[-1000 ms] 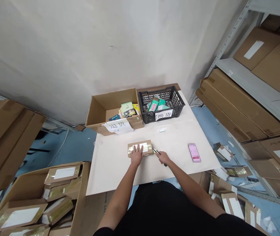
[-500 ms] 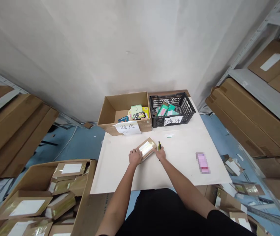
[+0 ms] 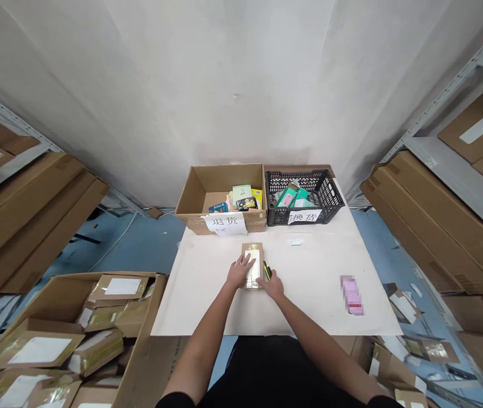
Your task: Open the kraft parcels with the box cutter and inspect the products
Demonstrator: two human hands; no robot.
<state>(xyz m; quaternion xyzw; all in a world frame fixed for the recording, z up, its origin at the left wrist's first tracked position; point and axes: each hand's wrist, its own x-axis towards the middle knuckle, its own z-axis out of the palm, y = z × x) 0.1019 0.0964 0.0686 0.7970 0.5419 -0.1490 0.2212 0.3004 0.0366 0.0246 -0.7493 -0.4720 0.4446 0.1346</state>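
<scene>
A small taped cardboard parcel (image 3: 253,256) with a white label lies lengthwise on the white table (image 3: 309,306). My left hand (image 3: 240,272) rests flat on its left side, fingers spread. My right hand (image 3: 272,284) is at the parcel's near right corner, closed around a yellow-and-black utility knife (image 3: 267,271) whose tip points along the parcel's right edge.
An open cardboard box (image 3: 207,195) and a black plastic crate (image 3: 309,195), both labelled and holding small packages, stand at the table's far edge. A pink item (image 3: 351,294) lies right. A large box of parcels (image 3: 67,340) sits at lower left. Shelves with cartons flank both sides.
The parcel has been turned from lying crosswise to lengthwise. My right hand with the knife moved from its far right side to its near right corner.
</scene>
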